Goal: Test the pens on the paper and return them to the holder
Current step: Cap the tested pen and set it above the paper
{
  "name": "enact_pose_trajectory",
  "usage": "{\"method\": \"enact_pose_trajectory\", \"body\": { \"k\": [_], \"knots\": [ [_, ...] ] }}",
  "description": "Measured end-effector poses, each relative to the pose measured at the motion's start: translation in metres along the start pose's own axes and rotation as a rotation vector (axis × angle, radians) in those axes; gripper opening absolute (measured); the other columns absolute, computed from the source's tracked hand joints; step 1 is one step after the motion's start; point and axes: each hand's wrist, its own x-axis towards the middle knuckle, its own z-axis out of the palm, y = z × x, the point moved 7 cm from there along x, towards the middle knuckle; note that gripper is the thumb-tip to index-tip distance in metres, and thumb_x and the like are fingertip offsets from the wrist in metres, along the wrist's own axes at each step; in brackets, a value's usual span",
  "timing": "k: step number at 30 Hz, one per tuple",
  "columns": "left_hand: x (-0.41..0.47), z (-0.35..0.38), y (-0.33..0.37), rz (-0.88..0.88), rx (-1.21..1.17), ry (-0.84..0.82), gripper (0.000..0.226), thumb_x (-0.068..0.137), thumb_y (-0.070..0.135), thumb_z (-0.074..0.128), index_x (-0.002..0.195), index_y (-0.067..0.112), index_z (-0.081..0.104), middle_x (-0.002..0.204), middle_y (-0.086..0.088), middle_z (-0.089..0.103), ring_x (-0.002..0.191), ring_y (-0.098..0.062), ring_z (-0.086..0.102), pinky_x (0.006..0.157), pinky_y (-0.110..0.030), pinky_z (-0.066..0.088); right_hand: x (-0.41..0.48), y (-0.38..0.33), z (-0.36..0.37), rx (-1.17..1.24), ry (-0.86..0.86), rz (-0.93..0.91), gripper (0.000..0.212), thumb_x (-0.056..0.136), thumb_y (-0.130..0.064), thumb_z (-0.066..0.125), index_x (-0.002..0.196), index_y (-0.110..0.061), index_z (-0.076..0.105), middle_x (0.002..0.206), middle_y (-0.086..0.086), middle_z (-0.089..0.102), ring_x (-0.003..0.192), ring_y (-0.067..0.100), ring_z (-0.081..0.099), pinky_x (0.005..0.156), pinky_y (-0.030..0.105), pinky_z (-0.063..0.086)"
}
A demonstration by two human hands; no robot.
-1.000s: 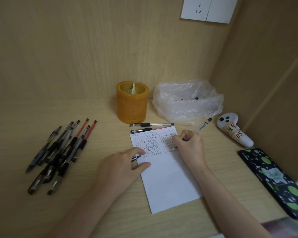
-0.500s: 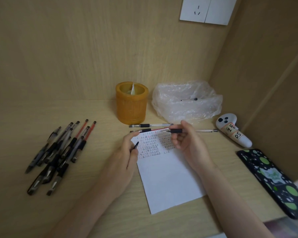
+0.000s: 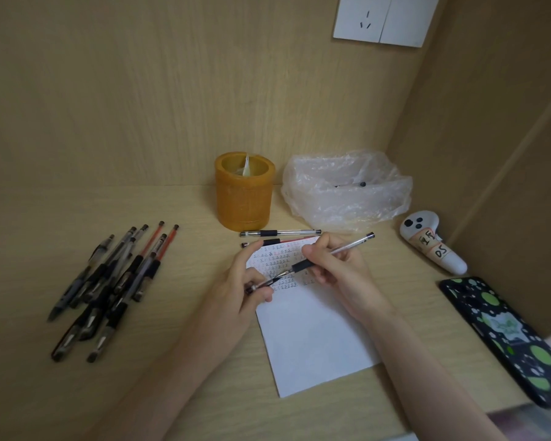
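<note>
A pale wooden desk (image 3: 178, 218) fills the corner of a wooden alcove, with a white wall socket (image 3: 385, 17) high on the back panel. The sheet of paper (image 3: 312, 345) lies in front of the person, slightly turned; its far part is covered in rows of small handwritten marks and its near part is blank. Behind it, towards the right, sits a crumpled clear plastic bag (image 3: 347, 192). A phone (image 3: 503, 338) in a black case with green spots lies at the right edge of the desk. A loose pile of pens (image 3: 109, 281) is spread on the left, well apart from the paper. The orange holder (image 3: 244, 198) stands upright against the back panel, just behind the paper, with a white scrap showing inside.

The right hand (image 3: 341, 272) hovers over the written part of the sheet, its fingers curled round a clear pen (image 3: 344, 248) that slants down to the left. The left hand (image 3: 242, 291) is beside it over the paper's left edge, forefinger raised, thumb and other fingers pinching a dark pen cap (image 3: 263, 284). The pen's tip meets the cap's mouth; whether it is inside I cannot tell.

A white controller (image 3: 430, 246) with a handwritten label lies right of the bag. Two more pens (image 3: 280, 233) lie side by side between holder and paper, the nearer one touching the sheet's far edge
</note>
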Motion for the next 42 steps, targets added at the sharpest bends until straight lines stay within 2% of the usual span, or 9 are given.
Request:
{"method": "enact_pose_trajectory", "body": {
  "k": [7,10,12,15,19,24,31,38,42],
  "knots": [
    [-0.002,-0.003,0.002,-0.003,0.069,0.035,0.024,0.085,0.023,0.064,0.097,0.039,0.050,0.087,0.013,0.067,0.085,0.001,0.059,0.076,-0.014,0.041,-0.001,0.006,0.016,-0.046,-0.188,-0.014,0.017,0.071,-0.021,0.079,0.068,-0.014,0.064,0.050,-0.001,0.048,0.045,0.008,0.039,0.044,0.014,0.031],
    [-0.002,-0.017,0.003,-0.017,0.085,0.189,0.011,0.079,0.021,0.071,0.083,0.027,0.064,0.077,0.017,0.067,0.071,0.006,0.059,0.063,-0.007,0.039,0.000,0.007,0.017,0.147,-0.233,0.018,0.036,0.071,-0.040,0.078,0.086,-0.007,0.072,0.062,0.003,0.061,0.053,0.011,0.050,0.046,0.016,0.036],
    [-0.002,-0.021,0.005,-0.020,0.090,0.228,0.008,0.077,0.020,0.072,0.084,0.023,0.068,0.070,0.014,0.067,0.070,0.002,0.059,0.061,-0.007,0.040,0.002,0.008,0.015,0.198,-0.229,0.019,0.036,0.078,-0.041,0.071,0.091,-0.007,0.072,0.069,0.007,0.065,0.056,0.013,0.054,0.046,0.018,0.039],
    [-0.004,-0.022,0.007,-0.016,0.113,0.257,0.008,0.077,0.020,0.072,0.084,0.023,0.070,0.072,0.015,0.065,0.072,-0.002,0.059,0.062,-0.008,0.041,0.004,0.006,0.011,0.161,-0.184,-0.028,0.006,0.084,-0.016,0.068,0.081,-0.012,0.068,0.067,0.010,0.065,0.053,0.015,0.055,0.044,0.020,0.040],
    [-0.004,-0.026,0.002,-0.035,0.120,0.275,0.009,0.078,0.016,0.072,0.085,0.021,0.071,0.071,0.016,0.065,0.072,-0.001,0.061,0.064,-0.007,0.042,0.001,0.005,0.013,0.105,-0.191,-0.069,0.013,0.082,-0.004,0.064,0.072,-0.011,0.070,0.065,0.010,0.067,0.048,0.012,0.053,0.042,0.017,0.039],
    [-0.006,-0.026,0.007,0.001,0.139,0.288,0.011,0.078,0.013,0.071,0.088,0.017,0.073,0.070,0.019,0.064,0.072,0.004,0.060,0.064,-0.004,0.041,0.003,0.006,0.012,0.096,-0.182,-0.063,0.001,0.078,-0.004,0.064,0.077,-0.004,0.063,0.064,0.011,0.069,0.045,0.012,0.051,0.043,0.019,0.041],
    [-0.007,-0.025,0.005,0.014,0.139,0.275,0.010,0.078,0.012,0.071,0.087,0.017,0.073,0.065,0.017,0.063,0.069,0.001,0.060,0.063,-0.005,0.040,0.006,0.011,0.014,0.104,-0.247,-0.057,0.029,0.068,-0.028,0.082,0.080,-0.008,0.065,0.068,0.013,0.069,0.048,0.012,0.054,0.046,0.020,0.043],
    [-0.005,-0.023,0.007,-0.010,0.101,0.309,0.010,0.080,0.012,0.070,0.085,0.020,0.073,0.065,0.014,0.065,0.068,0.000,0.061,0.061,-0.008,0.042,0.006,0.014,0.015,0.102,-0.185,-0.033,0.004,0.082,-0.012,0.067,0.079,-0.010,0.064,0.063,0.006,0.067,0.046,0.009,0.051,0.047,0.019,0.041],
    [-0.003,-0.026,0.003,-0.036,0.256,0.324,0.008,0.082,0.026,0.068,0.090,0.026,0.070,0.068,0.011,0.062,0.065,-0.009,0.054,0.059,-0.018,0.040,0.011,0.016,0.004,0.266,-0.029,0.072,0.026,0.081,-0.019,0.061,0.097,0.000,0.059,0.065,0.005,0.064,0.050,0.009,0.052,0.046,0.018,0.042]
  ]
}}
